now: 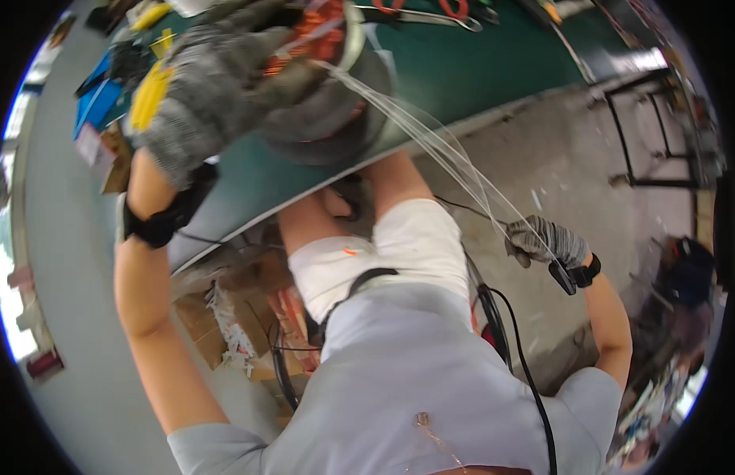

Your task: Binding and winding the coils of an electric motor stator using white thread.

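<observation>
A round grey motor stator with orange copper windings rests near the front edge of the green-topped table. My left hand, in a grey knit glove, grips its upper left side, with fingers against the windings; motion blurs them. From the stator several thin white cords run slackly to the lower right, out past the table edge. Well off to the right, my gloved right hand is closed on the cords' far part. Both wrists wear black bands.
Scissors with red handles and other tools lie at the table's far side. A blue box stands at the left. Cardboard boxes sit under the table. A black metal frame stands on the floor at right.
</observation>
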Available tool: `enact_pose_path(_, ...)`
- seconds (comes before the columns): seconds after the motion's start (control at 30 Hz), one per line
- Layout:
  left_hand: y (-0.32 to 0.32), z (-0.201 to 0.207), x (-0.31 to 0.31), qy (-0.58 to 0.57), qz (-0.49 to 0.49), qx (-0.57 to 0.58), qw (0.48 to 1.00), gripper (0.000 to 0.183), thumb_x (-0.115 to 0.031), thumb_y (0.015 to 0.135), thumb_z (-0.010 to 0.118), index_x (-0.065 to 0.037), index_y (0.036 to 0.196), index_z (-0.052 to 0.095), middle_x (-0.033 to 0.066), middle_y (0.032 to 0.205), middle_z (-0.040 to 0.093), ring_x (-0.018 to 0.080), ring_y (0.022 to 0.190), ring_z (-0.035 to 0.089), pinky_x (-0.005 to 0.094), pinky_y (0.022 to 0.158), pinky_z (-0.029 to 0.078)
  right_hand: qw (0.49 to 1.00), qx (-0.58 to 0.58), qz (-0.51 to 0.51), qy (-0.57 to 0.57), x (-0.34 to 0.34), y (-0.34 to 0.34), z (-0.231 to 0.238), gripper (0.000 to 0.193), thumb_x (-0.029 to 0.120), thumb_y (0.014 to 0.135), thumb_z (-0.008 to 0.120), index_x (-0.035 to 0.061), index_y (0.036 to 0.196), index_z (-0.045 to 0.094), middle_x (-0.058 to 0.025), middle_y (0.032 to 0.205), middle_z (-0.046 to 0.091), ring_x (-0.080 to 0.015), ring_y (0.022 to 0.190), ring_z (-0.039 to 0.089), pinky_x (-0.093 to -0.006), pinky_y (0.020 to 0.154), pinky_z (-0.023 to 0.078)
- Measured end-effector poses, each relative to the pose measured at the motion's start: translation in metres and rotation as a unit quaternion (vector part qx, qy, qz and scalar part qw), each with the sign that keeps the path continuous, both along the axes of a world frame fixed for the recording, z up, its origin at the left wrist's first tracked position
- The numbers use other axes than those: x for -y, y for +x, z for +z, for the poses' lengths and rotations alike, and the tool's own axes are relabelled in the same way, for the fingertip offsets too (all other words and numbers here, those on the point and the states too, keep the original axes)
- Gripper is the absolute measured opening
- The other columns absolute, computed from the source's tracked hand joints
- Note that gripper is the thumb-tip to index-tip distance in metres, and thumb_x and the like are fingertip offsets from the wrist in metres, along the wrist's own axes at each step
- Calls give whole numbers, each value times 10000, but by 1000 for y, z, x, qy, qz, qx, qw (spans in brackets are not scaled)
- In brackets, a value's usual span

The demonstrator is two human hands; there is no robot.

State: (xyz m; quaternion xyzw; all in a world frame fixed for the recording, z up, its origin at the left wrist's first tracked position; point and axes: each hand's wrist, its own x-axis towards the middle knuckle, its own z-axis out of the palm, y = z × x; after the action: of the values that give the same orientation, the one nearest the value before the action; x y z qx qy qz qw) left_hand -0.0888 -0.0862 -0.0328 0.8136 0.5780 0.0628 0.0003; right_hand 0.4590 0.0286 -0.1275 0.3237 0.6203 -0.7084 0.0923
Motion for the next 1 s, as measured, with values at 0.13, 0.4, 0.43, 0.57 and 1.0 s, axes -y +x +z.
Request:
enact_pose_path(0.13,97,47,-94,91,-43,-1,995,355,-125,765,627,-19,1102,594,162,1187,555,309,1102,506,359,953,378,949,42,47,308,-10,68,-48,431,426,829,595,14,949,564,-112,823,578,-207,746,573,-323,671,444)
enact_pose_path(0.4,99,42,-93,102,-8,39,994,375,-120,817,600,6,1169,569,167,1293,489,276,1172,451,334,929,385,746,145,83,645,-10,44,-40,912,413,656,729,108,1400,298,-154,1382,335,-329,1271,326,-435,1063,272)
enact_pose_path(0.43,96,40,-92,100,-10,41,994,375,-120,817,600,6,1169,569,167,1293,489,276,1172,451,334,929,385,747,148,83,643,-4,50,-46,912,413,656,729,108,1400,298,-154,1382,335,-329,1271,326,-435,1063,272)
enact_pose_path(0.57,97,38,-89,109,-31,66,991,373,-110,826,602,-11,1183,561,148,1315,469,261,1154,464,304,898,403,913,-54,-142,379,8,82,-56,795,407,754,688,99,1387,318,-147,1379,375,-294,1224,408,-398,1011,354)
enact_pose_path(1.0,84,49,-65,82,16,51,995,365,-151,807,610,-11,1142,583,167,1256,510,287,1153,467,346,951,376,618,583,-306,431,197,438,-195,255,192,840,486,80,1030,615,-211,948,625,-388,884,584,-431,755,462)
